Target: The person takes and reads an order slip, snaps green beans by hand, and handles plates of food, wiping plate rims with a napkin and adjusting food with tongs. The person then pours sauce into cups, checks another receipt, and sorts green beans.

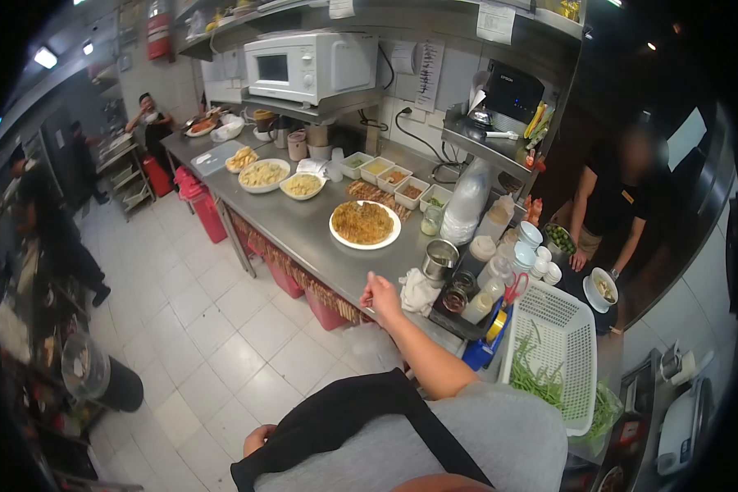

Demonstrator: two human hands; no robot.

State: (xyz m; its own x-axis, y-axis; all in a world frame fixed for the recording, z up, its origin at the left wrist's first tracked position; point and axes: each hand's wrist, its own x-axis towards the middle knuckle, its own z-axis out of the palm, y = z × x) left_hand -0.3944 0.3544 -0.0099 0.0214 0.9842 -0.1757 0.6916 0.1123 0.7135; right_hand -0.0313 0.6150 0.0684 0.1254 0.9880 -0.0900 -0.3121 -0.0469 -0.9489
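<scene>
White plate [365, 246], food [362, 222] already covering it, is standing at twelve o'clock from the right hand [379, 296], which is holding its fingers curled, any pinch unclear; left hand [258, 438], seven o'clock, is showing only partly, grip untellable, remaining work likewise.

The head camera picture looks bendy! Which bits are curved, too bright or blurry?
Head view: the top shelf curves, corners go black; same view: a ceiling light glares white and the floor shines in patches; same view: the person at right has a blurred head, the browned food looks clearer.
</scene>
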